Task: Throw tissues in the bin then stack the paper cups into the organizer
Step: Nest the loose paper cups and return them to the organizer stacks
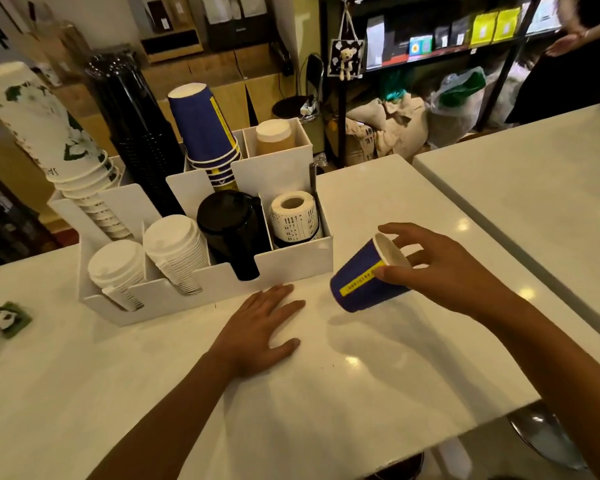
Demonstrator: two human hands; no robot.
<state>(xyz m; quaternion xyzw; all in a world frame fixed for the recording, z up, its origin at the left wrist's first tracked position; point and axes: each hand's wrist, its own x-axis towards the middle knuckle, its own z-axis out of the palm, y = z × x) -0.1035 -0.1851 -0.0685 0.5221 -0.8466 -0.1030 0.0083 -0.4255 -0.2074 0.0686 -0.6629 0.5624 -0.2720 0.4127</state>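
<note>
My right hand [440, 271] grips a blue paper cup [357, 285] with a yellow stripe by its rim. The cup is tilted, mouth up and to the right, just above the white counter and right of the organizer. My left hand [260, 330] lies flat, palm down, on the counter in front of the white organizer [291, 261], holding nothing. In a rear compartment of the organizer stands an upside-down stack of matching blue cups [205, 133]. No tissues or bin are in view.
The organizer also holds white lids [177, 251], black lids [232, 226], a label roll [293, 216], a tall white floral cup stack [49, 133] and black cups [136, 123]. A panda figurine [6, 318] sits far left. Another person stands at top right by the shelves.
</note>
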